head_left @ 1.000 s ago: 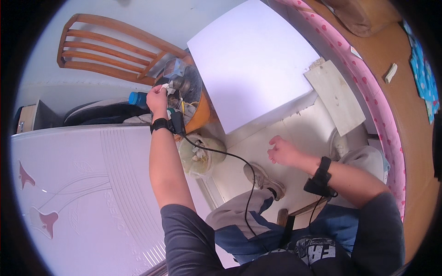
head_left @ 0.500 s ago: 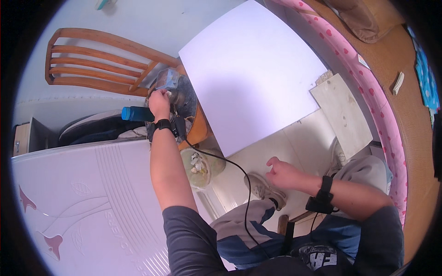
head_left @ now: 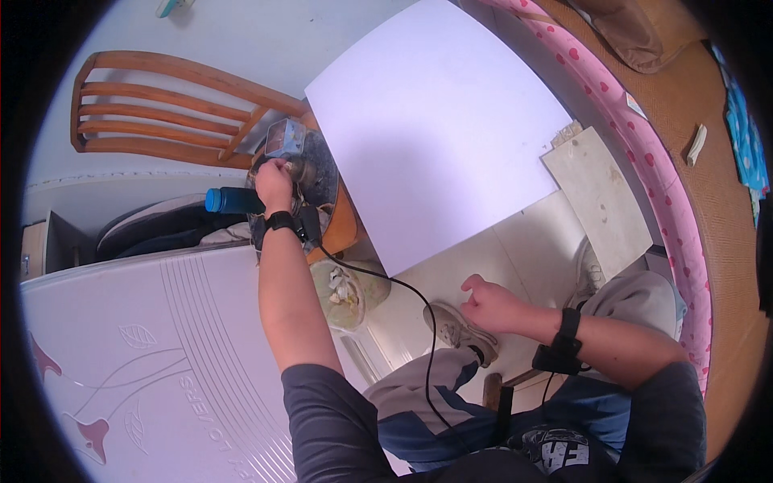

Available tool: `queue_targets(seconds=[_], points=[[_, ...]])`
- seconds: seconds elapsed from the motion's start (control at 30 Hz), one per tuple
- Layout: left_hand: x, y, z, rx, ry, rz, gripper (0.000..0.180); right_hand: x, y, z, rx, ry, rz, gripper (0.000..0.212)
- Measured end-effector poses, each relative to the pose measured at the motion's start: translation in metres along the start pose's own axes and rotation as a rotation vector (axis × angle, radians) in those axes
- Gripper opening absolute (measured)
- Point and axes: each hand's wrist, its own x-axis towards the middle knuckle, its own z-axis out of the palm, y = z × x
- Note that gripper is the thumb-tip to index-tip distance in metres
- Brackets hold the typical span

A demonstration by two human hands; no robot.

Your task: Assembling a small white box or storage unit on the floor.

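My left hand [head_left: 274, 187] reaches out over the seat of the wooden chair [head_left: 346, 219], its fingers drawn together. Something small and pale shows at the fingertips, but I cannot make out what it is. A brownish round object [head_left: 303, 172] lies right beside these fingers. Just beyond stands a clear plastic box [head_left: 284, 138], and a dark blue bottle [head_left: 233, 200] with a bright blue cap lies to the left of the hand. My right hand [head_left: 493, 306] hovers above the floor, loosely closed with the forefinger bent outward; nothing shows in it.
A large white board [head_left: 451, 137] fills the far middle, with a pale wooden plank [head_left: 600, 201] at its right. A bin [head_left: 348, 299] with scraps stands below the chair. White patterned panel [head_left: 145, 346] at left; pink heart-patterned cloth [head_left: 680, 217] edges the right. A black cable [head_left: 403, 283] hangs from my left wrist.
The surroundings have shifted slightly left in the picture. My left hand remains at the things on the chair, fingers still together. My right hand keeps nearly the same place and pose.
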Motion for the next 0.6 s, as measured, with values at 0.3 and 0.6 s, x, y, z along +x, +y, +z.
queue_targets(seconds=[0.3,0.6], points=[[0.0,-0.016,0.0,-0.815,-0.041,-0.443,0.019,-0.001,-0.008,-0.002,0.066,-0.006,0.023,0.034],[-0.001,-0.048,-0.013,-0.612,0.028,-0.368,0.026,-0.012,-0.022,-0.005,0.104,-0.026,-0.052,0.032]])
